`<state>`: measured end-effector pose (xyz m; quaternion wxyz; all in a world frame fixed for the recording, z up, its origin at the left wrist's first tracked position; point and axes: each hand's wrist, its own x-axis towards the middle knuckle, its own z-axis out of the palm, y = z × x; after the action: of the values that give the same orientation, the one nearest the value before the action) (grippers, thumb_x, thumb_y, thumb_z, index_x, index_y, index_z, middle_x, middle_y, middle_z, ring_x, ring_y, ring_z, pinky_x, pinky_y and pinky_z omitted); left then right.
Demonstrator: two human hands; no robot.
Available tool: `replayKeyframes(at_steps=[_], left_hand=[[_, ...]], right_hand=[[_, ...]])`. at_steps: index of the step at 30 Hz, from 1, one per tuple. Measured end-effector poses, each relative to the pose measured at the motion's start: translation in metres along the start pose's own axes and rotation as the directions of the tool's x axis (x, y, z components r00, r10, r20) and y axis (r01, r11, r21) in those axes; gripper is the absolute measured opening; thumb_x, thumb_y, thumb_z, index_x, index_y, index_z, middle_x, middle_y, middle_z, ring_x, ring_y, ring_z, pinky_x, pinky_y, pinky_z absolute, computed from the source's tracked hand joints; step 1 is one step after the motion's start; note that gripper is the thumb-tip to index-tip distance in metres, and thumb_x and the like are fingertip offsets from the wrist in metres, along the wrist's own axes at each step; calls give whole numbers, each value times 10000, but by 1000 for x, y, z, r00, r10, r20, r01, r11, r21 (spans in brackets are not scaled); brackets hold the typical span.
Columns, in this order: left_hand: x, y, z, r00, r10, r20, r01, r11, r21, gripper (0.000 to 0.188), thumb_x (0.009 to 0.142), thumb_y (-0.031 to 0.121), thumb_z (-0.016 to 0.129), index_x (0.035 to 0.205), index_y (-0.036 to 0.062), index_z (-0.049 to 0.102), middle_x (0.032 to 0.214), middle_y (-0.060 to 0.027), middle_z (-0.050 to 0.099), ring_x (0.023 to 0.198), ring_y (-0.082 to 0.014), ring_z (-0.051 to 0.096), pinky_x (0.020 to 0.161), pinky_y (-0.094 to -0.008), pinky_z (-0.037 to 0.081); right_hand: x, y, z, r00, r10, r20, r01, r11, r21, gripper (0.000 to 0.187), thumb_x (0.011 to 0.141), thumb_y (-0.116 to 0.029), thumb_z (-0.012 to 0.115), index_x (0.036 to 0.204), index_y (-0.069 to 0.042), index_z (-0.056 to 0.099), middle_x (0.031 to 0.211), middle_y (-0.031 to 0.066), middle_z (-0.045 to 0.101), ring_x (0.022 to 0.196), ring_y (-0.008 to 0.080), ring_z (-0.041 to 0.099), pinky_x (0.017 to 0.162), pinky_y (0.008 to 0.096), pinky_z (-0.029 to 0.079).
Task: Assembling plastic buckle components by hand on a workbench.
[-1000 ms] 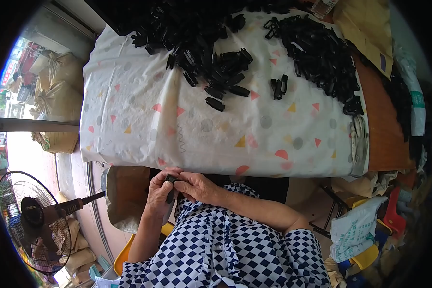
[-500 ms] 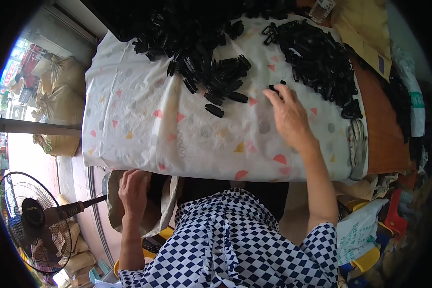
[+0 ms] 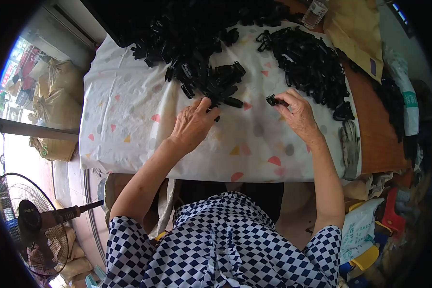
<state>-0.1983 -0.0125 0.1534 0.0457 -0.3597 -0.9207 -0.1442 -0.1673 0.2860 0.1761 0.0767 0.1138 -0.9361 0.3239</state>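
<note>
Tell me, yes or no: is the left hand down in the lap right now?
No: the left hand lies on the patterned table cover, its fingertips at the black plastic pieces.

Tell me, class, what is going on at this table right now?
A person in a blue-and-white checked top sits at a table covered with a white patterned cloth. The left hand reaches into the nearer pile of small black plastic parts, fingers touching the pieces at its edge. The right hand pinches one black part beside a second heap of black parts. A grey glove lies near the table's right edge, and a fan stands on the floor to the left.
</note>
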Motion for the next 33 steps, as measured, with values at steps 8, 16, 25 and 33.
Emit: replayKeyframes(at_steps=[8, 16, 25, 33], left_hand=[[-13, -4, 2, 988, -151, -37, 139, 966, -220, 193, 821, 126, 630, 1009, 112, 587, 943, -80, 582, 785, -283, 606, 679, -408, 500], [-48, 0, -1, 877, -358, 322, 231, -275, -933, 174, 944, 251, 600, 1048, 115, 573, 923, -1, 661, 649, -39, 561, 537, -166, 390], [-75, 26, 10, 944, -310, 112, 173, 175, -969, 239, 920, 76, 604, 1154, 31, 577, 993, -15, 621, 856, -100, 594, 723, -226, 470], [-82, 32, 0, 956, -290, -43, 75, 384, -920, 297, 842, -2, 648, 1133, 34, 603, 935, -91, 605, 837, -191, 615, 744, -287, 504]], right_hand=[[-8, -14, 11, 955, 276, 104, -289, 801, 524, 228, 878, -87, 639, 1082, 2, 589, 909, 13, 597, 819, 97, 552, 766, 247, 473], [-13, -35, 26, 924, 268, 271, -380, 579, 722, 137, 938, -116, 558, 1034, -24, 588, 935, 22, 606, 758, 82, 555, 636, 205, 439], [-29, -97, 61, 821, 186, 539, -570, 253, 781, 147, 935, -146, 602, 1057, -65, 614, 889, -14, 621, 677, 22, 531, 539, 133, 396], [-30, -110, 70, 786, 171, 594, -618, 201, 760, 132, 904, -135, 645, 1014, -72, 606, 843, 3, 617, 622, 47, 537, 486, 152, 371]])
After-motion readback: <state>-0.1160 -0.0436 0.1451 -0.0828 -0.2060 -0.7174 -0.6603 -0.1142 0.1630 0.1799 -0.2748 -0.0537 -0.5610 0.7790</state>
